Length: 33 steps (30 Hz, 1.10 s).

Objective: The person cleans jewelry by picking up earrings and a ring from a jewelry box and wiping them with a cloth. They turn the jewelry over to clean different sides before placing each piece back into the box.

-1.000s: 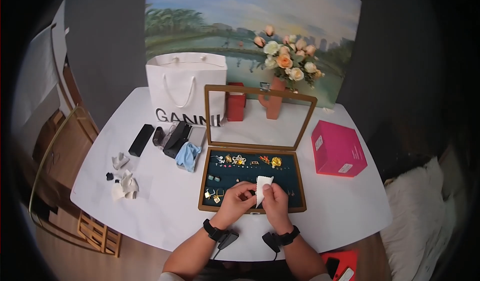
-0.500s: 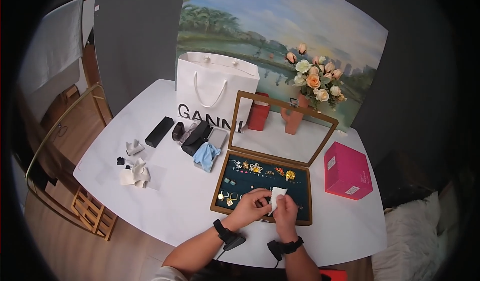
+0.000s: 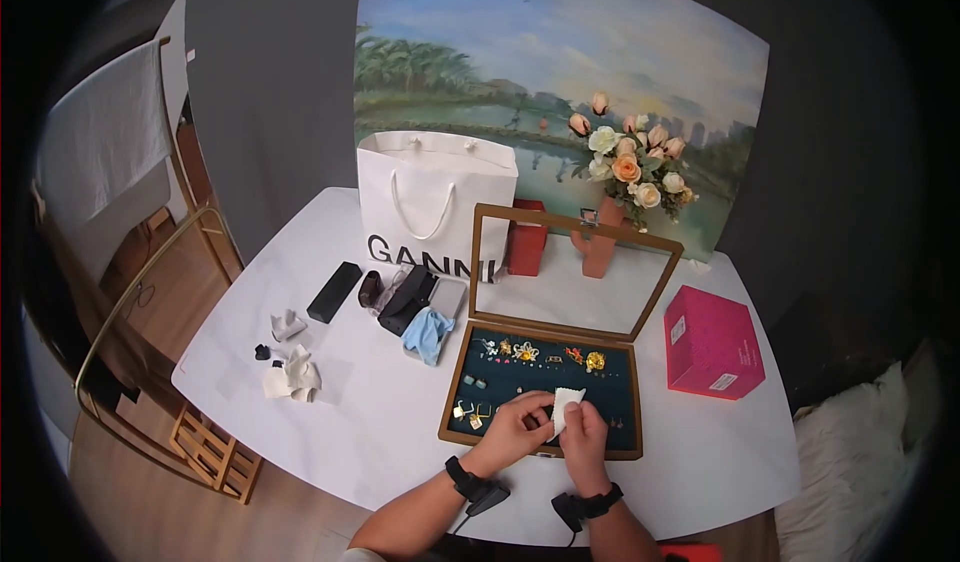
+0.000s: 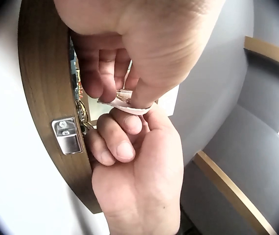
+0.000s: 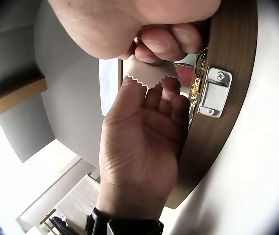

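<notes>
In the head view, the left hand [image 3: 515,432] and right hand [image 3: 585,440] meet over the front of an open wooden jewellery case [image 3: 455,392]. The right thumb and fingers pinch a small white cloth [image 3: 566,409] with a zigzag edge. Up close in the left wrist view, the left hand [image 4: 144,44] has thumb and fingertips around a small shiny item [image 4: 124,94], partly wrapped by the cloth; its shape is unclear. The right hand [image 4: 139,161] has curled fingers below it. Rings, brooches and earrings lie on the case's dark green lining [image 3: 560,377].
Left on the table [image 3: 370,442] are crumpled wrappings [image 3: 293,375], a black box [image 3: 334,293], a glasses case [image 3: 407,302] and a blue cloth [image 3: 428,335]. Behind stand a white paper bag [image 3: 440,202], a red box [image 3: 526,240] and a flower vase [image 3: 598,252]. A pink box [image 3: 712,344] stands right.
The head view has swung left and tilted, shifting the whole scene. Both hands stay together over the case's front, and less of the white cloth shows between them.
</notes>
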Tool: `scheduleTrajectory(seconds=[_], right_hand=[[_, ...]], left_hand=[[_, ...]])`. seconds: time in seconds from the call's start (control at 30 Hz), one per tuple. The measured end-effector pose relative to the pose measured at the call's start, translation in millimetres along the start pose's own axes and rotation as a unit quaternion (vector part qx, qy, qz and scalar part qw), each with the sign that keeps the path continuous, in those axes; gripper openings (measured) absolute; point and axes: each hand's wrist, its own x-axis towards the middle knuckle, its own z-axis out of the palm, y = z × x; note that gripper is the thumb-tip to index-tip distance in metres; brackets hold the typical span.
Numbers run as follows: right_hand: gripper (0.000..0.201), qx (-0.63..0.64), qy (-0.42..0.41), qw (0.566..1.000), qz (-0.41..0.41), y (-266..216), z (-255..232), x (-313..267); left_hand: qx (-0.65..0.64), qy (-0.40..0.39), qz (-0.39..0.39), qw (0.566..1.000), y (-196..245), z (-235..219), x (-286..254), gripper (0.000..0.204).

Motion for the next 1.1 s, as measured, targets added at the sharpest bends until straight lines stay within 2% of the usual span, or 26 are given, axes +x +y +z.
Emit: scheduleTrajectory(seconds=[0.33,0.8,1.1], right_hand=[[0.032,-0.068,0.015,0.997,-0.03,8,-1,3],[0.032,-0.06,0.018,0.997,-0.036,2,1,2],[0.032,-0.039,0.022,0.998,-0.033,-4,5,0]], left_hand=[[0.012,0.009,-0.007,1.0,1,1,1,0.039],[0.032,0.032,0.006,0.999,-5,5,2,0.039],[0.025,0.035,-0.021,0.999,-6,4,2,0.039]])
